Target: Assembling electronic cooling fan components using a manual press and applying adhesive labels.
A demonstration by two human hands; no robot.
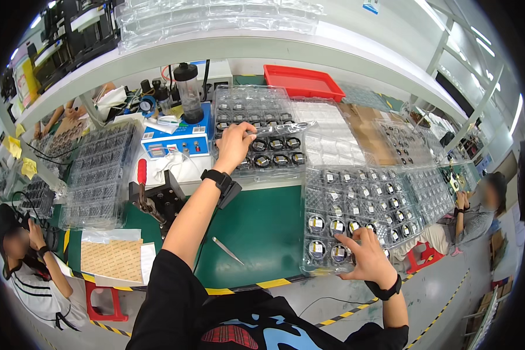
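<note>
My left hand [234, 146] is closed on the raised edge of a clear plastic tray [274, 127], at the back middle of the bench. Under that edge, round black parts [276, 143] with pale centres sit in rows of pockets. My right hand [368, 258] rests over the near corner of another clear blister tray [314, 201]. Its thumb and forefinger are spread apart, with a round part [339, 252] in a pocket between them. This tray holds several such parts, some with yellow marks. What the right hand's other fingers touch is hidden.
Tweezers [228, 251] lie on the green mat [245, 224]. To the left stand a black fixture with a red handle [142, 171], a blue box [178, 140] and stacked clear trays [99, 169]. A red tray [303, 81] is behind. Co-workers sit at both sides. A shelf crosses overhead.
</note>
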